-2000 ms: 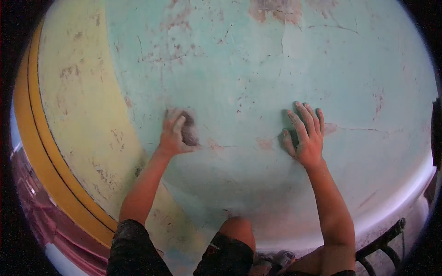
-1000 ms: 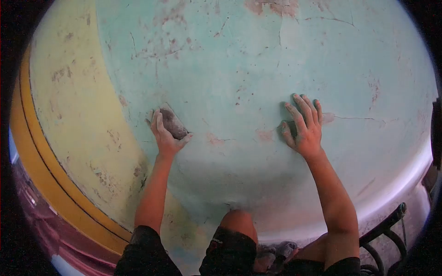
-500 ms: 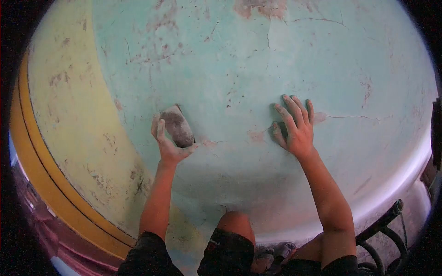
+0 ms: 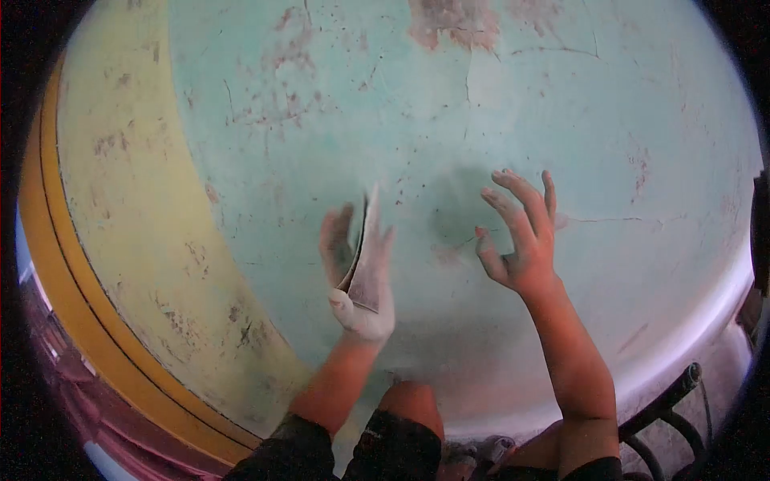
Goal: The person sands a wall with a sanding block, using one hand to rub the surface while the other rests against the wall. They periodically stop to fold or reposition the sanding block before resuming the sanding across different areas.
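Observation:
My left hand (image 4: 370, 319), whitened with dust, grips a folded piece of sandpaper (image 4: 370, 268). The sheet stands edge-on to me, its two layers parted at the side, with the thumb at its lower end and the fingers around it, a little blurred. To the right, my right hand (image 4: 529, 248) holds nothing. Its dusty fingers are spread and slightly bent in front of the pale green wall (image 4: 449, 152), casting a shadow there. A thin crack runs across the wall behind this hand.
Patches of bare, peeled plaster (image 4: 457, 22) mark the wall's upper part. A yellow painted band (image 4: 128, 184) and an orange border (image 4: 48, 168) curve down the left side. My bent knee (image 4: 411, 401) is low in the middle. A dark tubular metal frame (image 4: 670, 401) stands at lower right.
My left hand has swung right and turned, so the sandpaper that faced me flat now shows edge-on. My right hand's fingers have lifted from the wall and curled slightly.

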`<state>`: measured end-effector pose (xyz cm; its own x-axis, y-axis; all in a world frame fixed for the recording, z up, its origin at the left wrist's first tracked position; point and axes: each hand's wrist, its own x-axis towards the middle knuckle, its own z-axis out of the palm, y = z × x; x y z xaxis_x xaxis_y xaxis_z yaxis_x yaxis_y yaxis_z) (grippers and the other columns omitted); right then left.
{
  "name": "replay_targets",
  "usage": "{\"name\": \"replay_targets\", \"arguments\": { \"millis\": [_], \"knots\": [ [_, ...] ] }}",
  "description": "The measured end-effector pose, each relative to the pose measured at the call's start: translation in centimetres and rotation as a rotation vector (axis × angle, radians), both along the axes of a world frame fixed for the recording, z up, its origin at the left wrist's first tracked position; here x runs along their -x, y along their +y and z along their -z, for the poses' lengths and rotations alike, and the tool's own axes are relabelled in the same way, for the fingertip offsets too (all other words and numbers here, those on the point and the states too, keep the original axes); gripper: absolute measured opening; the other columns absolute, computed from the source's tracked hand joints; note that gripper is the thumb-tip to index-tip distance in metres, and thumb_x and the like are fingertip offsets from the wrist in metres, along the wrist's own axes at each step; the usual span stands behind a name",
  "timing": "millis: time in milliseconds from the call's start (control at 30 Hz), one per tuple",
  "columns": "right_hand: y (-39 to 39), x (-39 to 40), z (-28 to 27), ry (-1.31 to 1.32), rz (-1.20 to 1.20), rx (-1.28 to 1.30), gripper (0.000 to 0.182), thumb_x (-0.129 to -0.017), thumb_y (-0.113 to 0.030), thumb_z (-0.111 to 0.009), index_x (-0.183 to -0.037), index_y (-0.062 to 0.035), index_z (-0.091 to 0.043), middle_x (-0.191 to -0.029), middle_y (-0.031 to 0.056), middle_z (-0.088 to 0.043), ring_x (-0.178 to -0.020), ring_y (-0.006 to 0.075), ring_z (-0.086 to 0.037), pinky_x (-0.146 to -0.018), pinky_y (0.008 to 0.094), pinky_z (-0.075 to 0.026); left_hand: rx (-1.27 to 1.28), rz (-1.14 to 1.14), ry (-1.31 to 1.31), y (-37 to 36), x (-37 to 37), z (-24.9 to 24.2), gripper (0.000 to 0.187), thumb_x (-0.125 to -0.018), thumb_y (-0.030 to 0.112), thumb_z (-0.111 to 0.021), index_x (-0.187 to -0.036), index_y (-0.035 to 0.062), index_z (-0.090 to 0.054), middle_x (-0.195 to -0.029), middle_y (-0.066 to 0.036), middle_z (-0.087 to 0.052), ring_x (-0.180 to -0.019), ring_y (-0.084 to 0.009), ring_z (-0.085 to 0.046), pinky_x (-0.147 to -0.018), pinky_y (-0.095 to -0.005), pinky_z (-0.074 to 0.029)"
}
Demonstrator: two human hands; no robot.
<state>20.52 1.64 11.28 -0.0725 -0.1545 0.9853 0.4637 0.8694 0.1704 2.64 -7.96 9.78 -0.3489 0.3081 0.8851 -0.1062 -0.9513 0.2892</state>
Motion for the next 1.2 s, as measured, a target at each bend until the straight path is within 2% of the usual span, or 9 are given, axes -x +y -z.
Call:
{"name": "replay_targets", "arguments": {
  "millis": [200,433,533,600,633,767,1000,1067,1200],
  "knots": [
    [-1.8,-2.5,-2.6,-0.021,-0.181,0.077,0.048,-0.071,-0.008,-0.072,-0.118,-0.0103,-0.061,-0.117,0.0136,-0.062,-0.111,0.0311,-0.059,-0.102,0.0510,-0.040,0.170,0.646,-0.244,-1.0,-4.4,-0.7,0.100,-0.085,0.083,-0.024,-0.150,0.0067,-0.030,-0.157,-0.015,-0.027,-0.146,-0.0330,-0.022,-0.115,-0.0552,-0.023],
    [-2.3,-5.4,-3.8,-0.082,-0.294,0.174,0.042,-0.075,-0.011,-0.074,-0.115,-0.0050,-0.061,-0.112,0.0161,-0.063,-0.101,0.0348,-0.061,-0.088,0.0398,-0.050,0.134,0.890,-0.418,0.9,-7.0,1.3,0.098,-0.086,0.079,-0.034,-0.145,0.0011,-0.035,-0.150,-0.022,-0.036,-0.138,-0.0394,-0.036,-0.112,-0.0618,-0.029],
    [-2.6,-6.6,-4.1,-0.173,-0.286,0.250,0.043,-0.077,-0.014,-0.075,-0.116,-0.0037,-0.060,-0.111,0.0163,-0.063,-0.099,0.0335,-0.063,-0.086,0.0395,-0.051,0.054,0.645,-0.099,2.2,-7.8,2.4,0.096,-0.088,0.077,-0.033,-0.152,0.0066,-0.025,-0.157,-0.018,-0.023,-0.143,-0.0336,-0.028,-0.116,-0.0546,-0.025],
    [-3.0,-7.4,-4.3,-0.224,-0.329,0.302,0.049,-0.078,-0.017,-0.075,-0.121,-0.0018,-0.058,-0.116,0.0159,-0.063,-0.104,0.0316,-0.062,-0.089,0.0392,-0.050,-0.128,-0.003,0.083,2.9,-8.3,3.0,0.093,-0.092,0.070,-0.035,-0.147,-0.0041,-0.026,-0.152,-0.024,-0.030,-0.139,-0.0387,-0.033,-0.114,-0.0521,-0.032],
    [-3.2,-7.5,-4.3,-0.267,-0.391,0.346,0.055,-0.079,-0.019,-0.076,-0.126,0.0002,-0.056,-0.121,0.0156,-0.064,-0.109,0.0296,-0.061,-0.092,0.0389,-0.050,0.030,-0.367,0.017,3.3,-7.7,4.5,0.046,-0.097,0.035,-0.056,-0.131,0.0078,-0.043,-0.151,-0.022,-0.026,-0.140,-0.0389,-0.033,-0.113,-0.0525,-0.035],
    [-4.1,-7.7,-3.6,-0.521,-0.626,0.685,0.074,-0.079,-0.023,-0.077,-0.141,0.0002,-0.044,-0.141,0.0182,-0.050,-0.113,0.0315,-0.059,-0.092,0.0410,-0.051,0.082,-0.262,-0.097,4.7,-6.7,8.8,0.042,-0.092,0.025,-0.065,-0.124,0.0093,-0.041,-0.147,-0.023,-0.029,-0.137,-0.0425,-0.035,-0.112,-0.0517,-0.038],
    [-4.7,-6.2,-3.5,-0.712,-0.690,0.875,0.084,-0.080,-0.015,-0.075,-0.150,-0.0013,-0.029,-0.143,0.0183,-0.048,-0.114,0.0325,-0.059,-0.093,0.0423,-0.053,-0.226,-0.372,0.119,6.2,-5.7,9.4,0.101,-0.061,0.059,-0.086,-0.135,0.0152,-0.033,-0.149,-0.022,-0.018,-0.141,-0.0441,-0.024,-0.113,-0.0595,-0.029],
    [-4.9,-5.7,-3.1,-0.693,-0.684,0.894,0.082,-0.082,-0.008,-0.070,-0.151,-0.0034,-0.027,-0.138,0.0178,-0.053,-0.111,0.0306,-0.062,-0.093,0.0401,-0.053,-0.209,-0.550,0.205,5.1,-6.2,8.2,0.096,-0.066,0.057,-0.084,-0.135,0.0145,-0.033,-0.148,-0.022,-0.020,-0.139,-0.0426,-0.027,-0.110,-0.0572,-0.035],
    [-6.2,-4.6,-3.9,-0.664,-0.635,0.977,0.077,-0.082,0.000,-0.065,-0.151,-0.0079,-0.031,-0.125,0.0171,-0.064,-0.102,0.0286,-0.067,-0.088,0.0379,-0.055,-0.247,-0.340,0.231,4.9,-6.3,8.9,0.100,-0.063,0.051,-0.088,-0.135,0.0074,-0.034,-0.147,-0.028,-0.018,-0.139,-0.0415,-0.026,-0.111,-0.0565,-0.032]
  ]
}}
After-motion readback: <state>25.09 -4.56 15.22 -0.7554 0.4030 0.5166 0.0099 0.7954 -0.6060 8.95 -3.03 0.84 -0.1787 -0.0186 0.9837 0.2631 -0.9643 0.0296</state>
